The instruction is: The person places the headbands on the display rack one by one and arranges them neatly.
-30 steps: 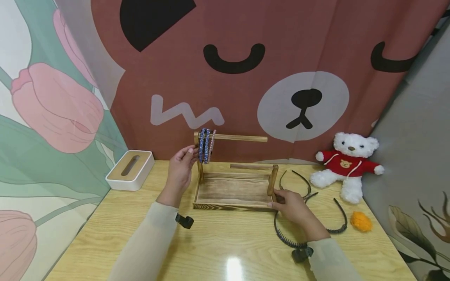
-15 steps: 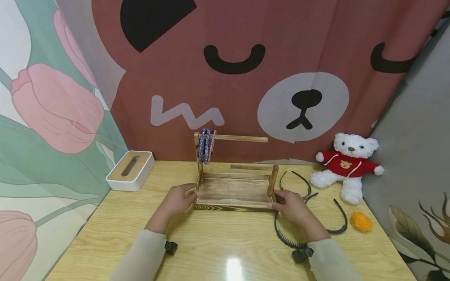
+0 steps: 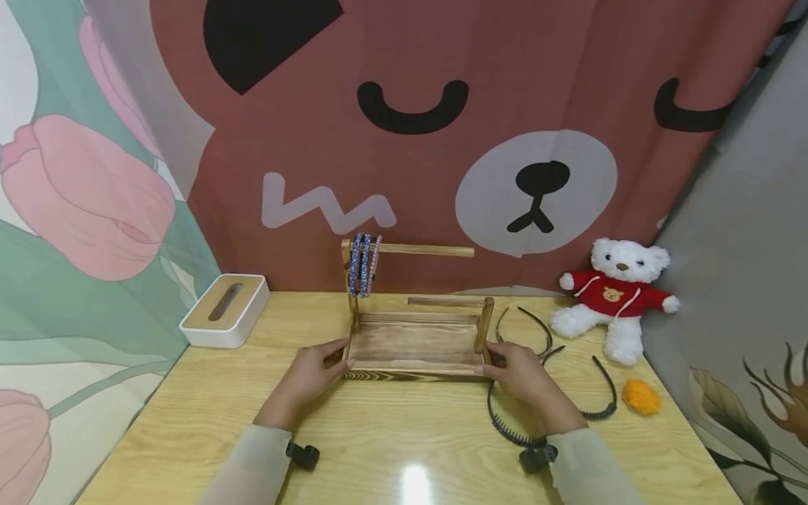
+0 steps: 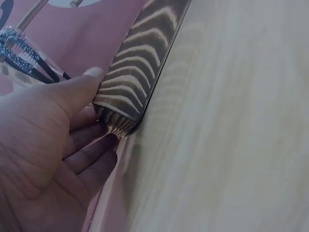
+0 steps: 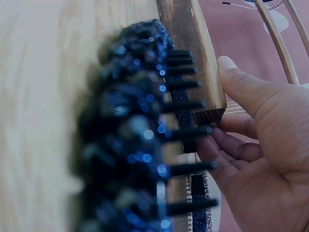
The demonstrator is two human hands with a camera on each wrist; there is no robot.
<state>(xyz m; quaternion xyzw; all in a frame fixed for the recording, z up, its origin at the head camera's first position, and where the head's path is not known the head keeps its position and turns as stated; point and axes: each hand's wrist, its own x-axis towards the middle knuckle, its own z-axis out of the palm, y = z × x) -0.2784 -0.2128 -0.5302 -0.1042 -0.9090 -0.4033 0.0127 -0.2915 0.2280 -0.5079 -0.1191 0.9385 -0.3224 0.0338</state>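
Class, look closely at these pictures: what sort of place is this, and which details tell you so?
Probably a decorated tabletop corner indoors, though the exact kind of room is unclear. The clues are the large bear-print backdrop, the tulip-print panel and the white teddy bear.

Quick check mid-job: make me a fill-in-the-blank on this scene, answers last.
1. The left hand and right hand grip ____ (matching/opposite) ends of the wooden stand.
2. Of the stand's two bars, the blue and pink headbands hang on the ____ (higher/lower) one.
3. The hand nearer the dark headbands on the table is the ____ one.
4. The white plush bear is dressed in the colour ____.
Missing words: opposite; higher; right; red.
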